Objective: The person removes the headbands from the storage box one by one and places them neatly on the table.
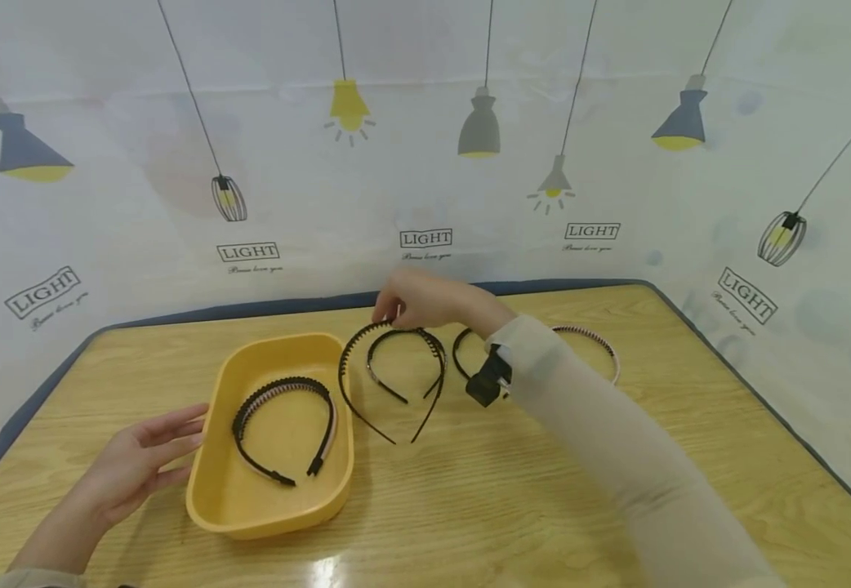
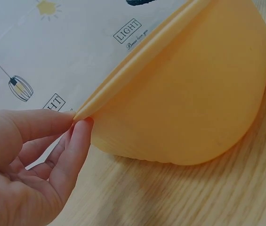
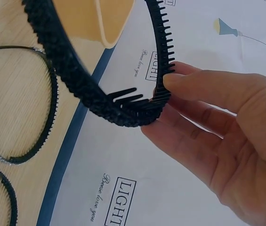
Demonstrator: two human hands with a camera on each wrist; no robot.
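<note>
My right hand (image 1: 425, 298) pinches a black toothed headband (image 3: 118, 117) by its top, thumb on one side and fingers on the other. In the head view its two ends point down toward the table, right of the yellow tub (image 1: 271, 527). At the tub's left side my left hand (image 1: 135, 465) pinches the rim between thumb and finger, as the left wrist view shows. Inside the tub lie a black headband (image 1: 315, 385) and a pink one, nested together. Behind the held headband, a thinner black headband (image 3: 53, 96) with a silvery part lies on the table.
Farther right on the wooden table (image 1: 470, 506) are a black headband (image 1: 456, 355) and a pink toothed headband (image 1: 605, 347), both partly hidden by my right forearm. A white curtain (image 1: 286, 163) printed with lamps stands behind the table's dark edge.
</note>
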